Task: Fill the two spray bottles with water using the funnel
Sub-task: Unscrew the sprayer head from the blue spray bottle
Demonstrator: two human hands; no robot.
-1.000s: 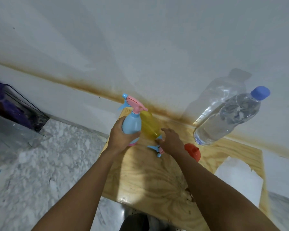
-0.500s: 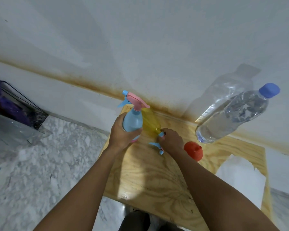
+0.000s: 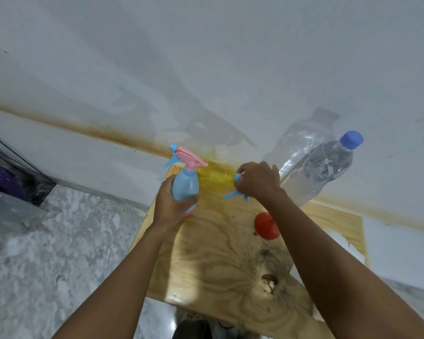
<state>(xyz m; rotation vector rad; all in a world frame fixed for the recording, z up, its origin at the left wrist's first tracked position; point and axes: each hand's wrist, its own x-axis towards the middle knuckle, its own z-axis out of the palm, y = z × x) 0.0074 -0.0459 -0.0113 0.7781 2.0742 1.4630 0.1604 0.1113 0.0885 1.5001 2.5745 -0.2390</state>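
Spray bottles, two: the blue bottle (image 3: 185, 183) stands upright at the back of the wooden table (image 3: 216, 260), the left hand (image 3: 173, 204) wrapped around its body; the yellow bottle (image 3: 216, 176) lies tilted behind it, blurred, its trigger head (image 3: 235, 194) clasped in the closed right hand (image 3: 258, 183). One red funnel (image 3: 266, 226) sits near, partly hidden by the right forearm. One capped water bottle (image 3: 321, 167) leans by the wall (image 3: 206, 57).
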